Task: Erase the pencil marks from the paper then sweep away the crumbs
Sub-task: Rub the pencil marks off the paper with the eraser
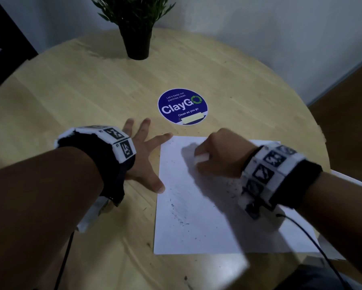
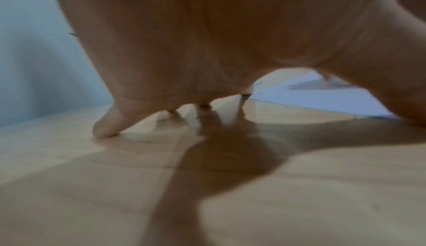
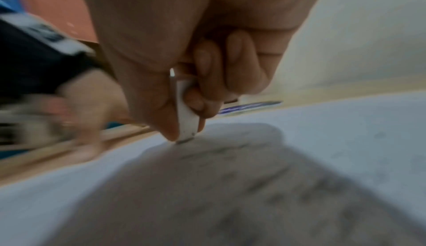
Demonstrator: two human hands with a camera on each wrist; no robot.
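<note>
Our right hand (image 1: 219,153) pinches the eraser (image 3: 187,120), seemingly touching the paper (image 1: 196,222); our left hand (image 1: 142,155), fingers spread, lies beside its edge.

Count, head view: surface (image 1: 71,91), 1, round, wooden. Paper (image 1: 196,227), 1 sheet. Eraser (image 1: 201,158), 1, white. Potted plant (image 1: 137,38), 1. Round blue sticker (image 1: 182,106), 1. Hands: 2, left hand (image 1: 143,162) and right hand (image 1: 222,155). Wrist bands: 2. Dark crumbs (image 1: 181,221) on the paper: many, too small to count.
</note>
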